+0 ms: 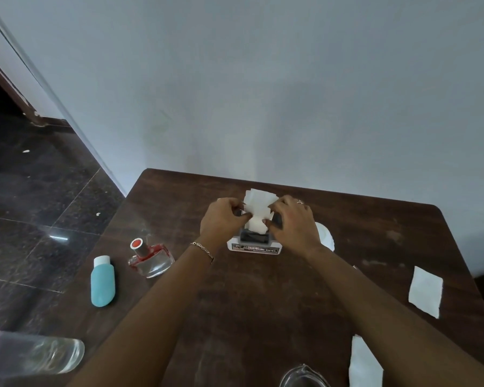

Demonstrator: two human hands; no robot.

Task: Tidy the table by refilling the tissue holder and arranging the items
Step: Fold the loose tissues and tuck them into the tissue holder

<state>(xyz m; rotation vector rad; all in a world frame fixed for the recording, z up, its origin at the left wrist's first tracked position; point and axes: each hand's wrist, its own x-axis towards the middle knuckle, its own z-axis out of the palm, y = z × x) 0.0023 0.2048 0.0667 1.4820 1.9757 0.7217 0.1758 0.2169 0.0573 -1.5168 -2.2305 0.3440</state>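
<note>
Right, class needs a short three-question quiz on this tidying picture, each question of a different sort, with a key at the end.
1. True or false: the blue bottle stands upright on the table.
2. Which thing are both hands working at? A) the perfume bottle B) the tissue holder C) the clear bottle
3. How many loose tissues lie on the table's right side, away from the holder?

Key
1. False: it lies on its side near the left edge.
2. B: the left hand and right hand pinch the tissues into the top of it.
3. Two: one far tissue, one near tissue.
</note>
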